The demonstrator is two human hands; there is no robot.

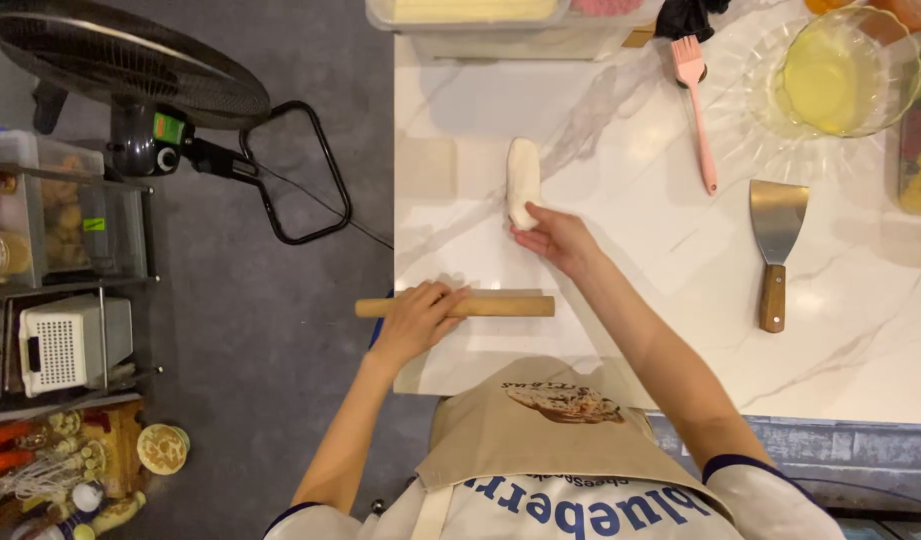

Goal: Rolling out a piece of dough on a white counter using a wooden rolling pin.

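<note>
the person is standing at a white marble table and is looking down at both hands. the left hand is lying over a wooden rolling pin, with the fingers curling around it near its left end, so this hand is closing on the pin; the pin is lying flat and across, near the front edge of the table, and most of its length is sticking out to the right of the hand. the right hand is reaching forward to a long white piece of dough, and the fingertips are touching its near end. the fingers are bending a little, but i cannot tell if they are really gripping the dough or only resting on it. the dough is lying on the table just beyond this hand, pointing away from the person, well apart from the pin. to the right, a pink brush and a metal scraper with a wooden handle are lying on the table, and a glass bowl with yellow liquid is standing at the far corner. a black fan is standing on the floor at the left.
</note>
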